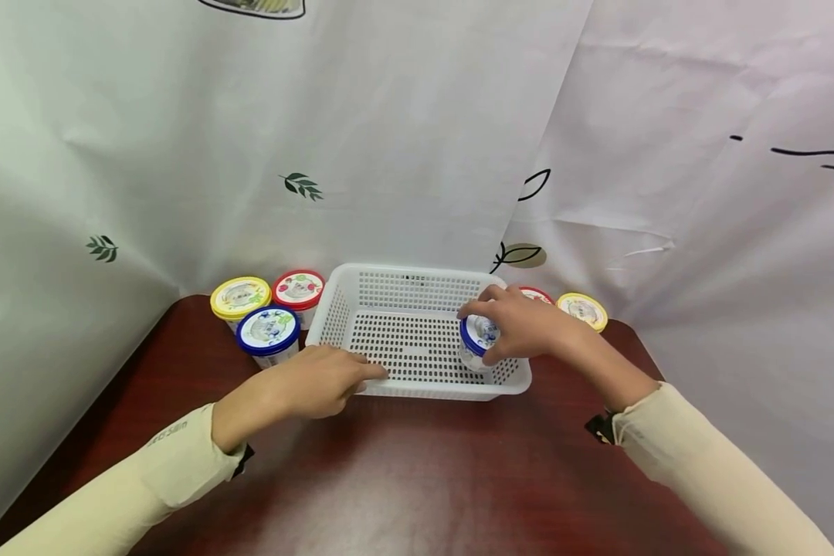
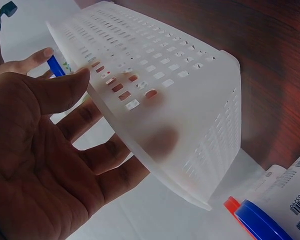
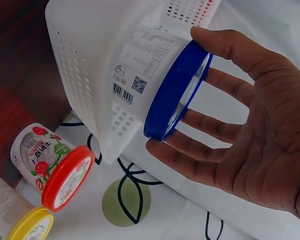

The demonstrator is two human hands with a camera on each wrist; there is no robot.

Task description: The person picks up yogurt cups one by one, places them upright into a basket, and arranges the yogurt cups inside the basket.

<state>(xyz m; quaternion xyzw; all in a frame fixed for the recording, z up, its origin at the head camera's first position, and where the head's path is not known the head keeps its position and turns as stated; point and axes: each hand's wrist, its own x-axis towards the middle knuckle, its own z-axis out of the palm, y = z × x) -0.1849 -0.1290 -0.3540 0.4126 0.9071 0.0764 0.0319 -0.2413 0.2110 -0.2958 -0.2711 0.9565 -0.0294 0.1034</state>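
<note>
The right hand (image 1: 524,320), nearer, has fingers curled round the tub (image 1: 472,359) below its palm, axis roughly upright, within the basket (image 1: 424,388); the left hand (image 1: 323,378) grips the basket's rim.

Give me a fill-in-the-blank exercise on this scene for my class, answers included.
1. The right hand holds a tub with a ____ lid.
2. The left hand holds a basket coloured ____.
3. Left of the basket stand ____ lidded tubs.
4. Right of it, a red-lidded tub stands beside a ____-lidded one.

Missing words: blue; white; three; yellow.
</note>
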